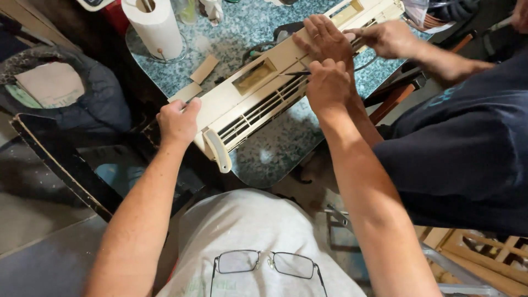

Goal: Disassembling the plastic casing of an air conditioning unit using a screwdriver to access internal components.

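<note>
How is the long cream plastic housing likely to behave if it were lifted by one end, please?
The cream housing is long and thin-walled with open slots, so it would probably flex and feel light. It overhangs the table, so it may tip unless the left hand steadies it.

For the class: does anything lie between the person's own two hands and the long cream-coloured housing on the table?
Nothing visible does. The left hand already grips the near end of the cream housing. The right hand rests on its middle, holding a thin dark tool. A co-worker's hands press on the housing just beyond.

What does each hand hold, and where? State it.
Left hand grips the cream vent panel at its near end. Right hand pinches a thin dark tool by its rear.
</note>
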